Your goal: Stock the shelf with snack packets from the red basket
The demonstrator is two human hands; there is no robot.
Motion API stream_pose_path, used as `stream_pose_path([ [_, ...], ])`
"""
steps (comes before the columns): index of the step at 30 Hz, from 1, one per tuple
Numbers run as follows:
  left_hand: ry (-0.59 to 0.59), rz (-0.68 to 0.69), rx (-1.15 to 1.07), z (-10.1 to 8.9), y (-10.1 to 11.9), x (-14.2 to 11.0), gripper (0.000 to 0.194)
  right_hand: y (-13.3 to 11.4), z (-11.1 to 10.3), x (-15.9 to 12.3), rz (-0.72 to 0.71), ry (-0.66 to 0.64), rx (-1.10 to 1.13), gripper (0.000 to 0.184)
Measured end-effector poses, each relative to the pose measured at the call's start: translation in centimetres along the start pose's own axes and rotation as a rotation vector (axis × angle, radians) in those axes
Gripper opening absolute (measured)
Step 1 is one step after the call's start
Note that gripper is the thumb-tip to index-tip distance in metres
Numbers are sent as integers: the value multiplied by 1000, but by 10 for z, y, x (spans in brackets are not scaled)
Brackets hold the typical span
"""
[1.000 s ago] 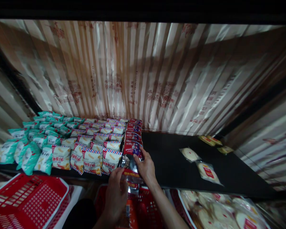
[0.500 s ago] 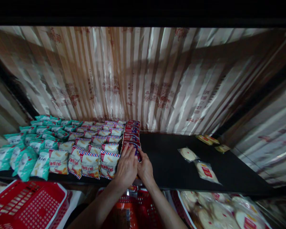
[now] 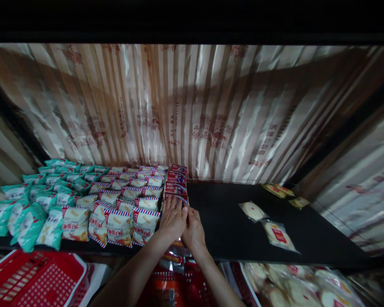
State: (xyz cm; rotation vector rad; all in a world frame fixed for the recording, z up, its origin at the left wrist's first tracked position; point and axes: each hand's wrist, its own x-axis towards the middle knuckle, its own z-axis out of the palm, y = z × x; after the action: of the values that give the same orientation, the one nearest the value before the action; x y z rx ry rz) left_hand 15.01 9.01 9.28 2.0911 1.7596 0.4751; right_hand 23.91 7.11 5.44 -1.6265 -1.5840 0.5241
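A row of red snack packets (image 3: pixel 176 181) runs from the back of the black shelf (image 3: pixel 230 234) toward its front edge. My left hand (image 3: pixel 172 219) lies over the front packet of that row, fingers together and pressed onto it. My right hand (image 3: pixel 193 230) sits right beside it, touching it, with its fingers closed on the same packet's right edge. The packet itself is mostly hidden under both hands. More red packets (image 3: pixel 174 258) hang just below the shelf edge under my wrists.
White packets with red and blue stripes (image 3: pixel 121 215) and teal packets (image 3: pixel 28 213) fill the shelf's left. Two clear-wrapped round cakes (image 3: pixel 277 233) and yellow packets (image 3: pixel 278 189) lie to the right. Red baskets (image 3: pixel 35 277) and a pile of wrapped cakes (image 3: pixel 301 288) sit below.
My left hand rose from the basket below with a packet and came onto the front of the red row. My right hand stayed there and both now press together.
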Motion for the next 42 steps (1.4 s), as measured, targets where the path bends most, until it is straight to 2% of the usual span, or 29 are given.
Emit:
stream_pose_path([
  [4,-31,-25,17,1,-4,5,54,-1,4,0,-16,10,-40,44],
  [7,-3,-21,61,6,-7,6,52,4,7,-1,8,49,-69,47],
  [11,20,-35,131,12,-9,5,50,13,10,3,24,83,7,51],
  [16,64,-2,189,15,-10,0,51,19,5,15,2,80,83,49],
  [21,71,10,208,18,-9,-3,54,11,1,35,-89,68,-15,46],
  [24,84,24,205,21,-10,-4,61,0,1,56,-165,-6,-160,44],
  [27,119,32,179,24,-11,-5,62,-15,3,80,-164,-157,-318,46],
  [31,155,48,126,24,-12,-7,57,-30,7,106,-130,-347,-487,59],
  [35,137,55,97,22,-11,-9,56,-35,16,120,-84,-477,-584,72],
  [38,104,34,89,23,-11,-8,59,-35,24,124,-38,-531,-596,78],
  [42,74,2,74,23,-11,-7,60,-34,31,128,-17,-527,-600,75],
])
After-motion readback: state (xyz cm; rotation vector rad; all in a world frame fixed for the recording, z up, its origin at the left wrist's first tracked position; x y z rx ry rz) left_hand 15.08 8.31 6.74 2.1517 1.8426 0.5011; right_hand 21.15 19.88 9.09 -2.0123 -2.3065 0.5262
